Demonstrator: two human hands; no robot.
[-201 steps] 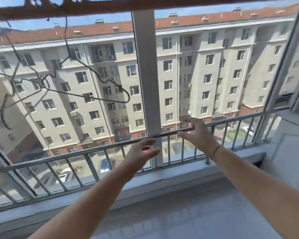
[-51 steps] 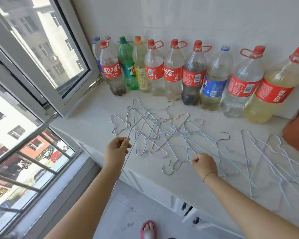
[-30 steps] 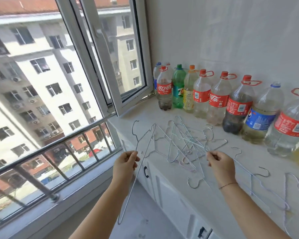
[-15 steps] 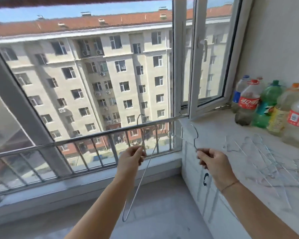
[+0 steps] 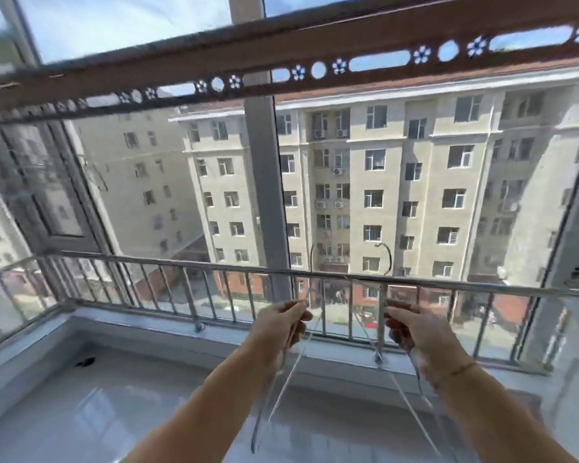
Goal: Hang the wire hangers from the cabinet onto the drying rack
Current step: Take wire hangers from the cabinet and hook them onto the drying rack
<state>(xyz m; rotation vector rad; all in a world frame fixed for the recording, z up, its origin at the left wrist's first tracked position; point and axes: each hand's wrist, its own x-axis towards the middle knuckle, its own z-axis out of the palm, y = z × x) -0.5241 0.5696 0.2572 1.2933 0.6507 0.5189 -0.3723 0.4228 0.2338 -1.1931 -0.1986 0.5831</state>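
Ref. landmark: the railing (image 5: 181,264). All pos. are given vs. it.

1. Handling. From where I stand, the 2 hangers look like thin bare wire. I judge them light, springy, easy to bend if squeezed, and smooth enough to twist in a loose pinch. Open hooks will likely snag other wire. Best hold, I think, is the neck just under the hook. That keeps the hook tip free for the bar and the frame hanging straight below. A grip on 1 shoulder would prob. let the frame swing.

2. Appearance. The left hanger (image 5: 311,269) is pale silvery wire. Its hook rises just above the railing's top bar, and its frame trails well below the railing toward the floor. The right hanger (image 5: 390,259) is the same type. Its hook reads darker against the building, also above the top bar, w/ the frame trailing down. Both are motion-blurred, and no clips or coating are discernible.

3. Hands. The left hand (image 5: 281,329) is just below the top bar, fingers curled in and pinching the left hanger near its neck. The right hand (image 5: 415,335) is beside it at the same level, fingers curled round the right hanger's wire. That makes 1 hanger per hand.

4. Target. The drying rack (image 5: 315,45) is a brown bar w/ flower and slot cut-outs, well above the railing. Neither hook touches it yet.
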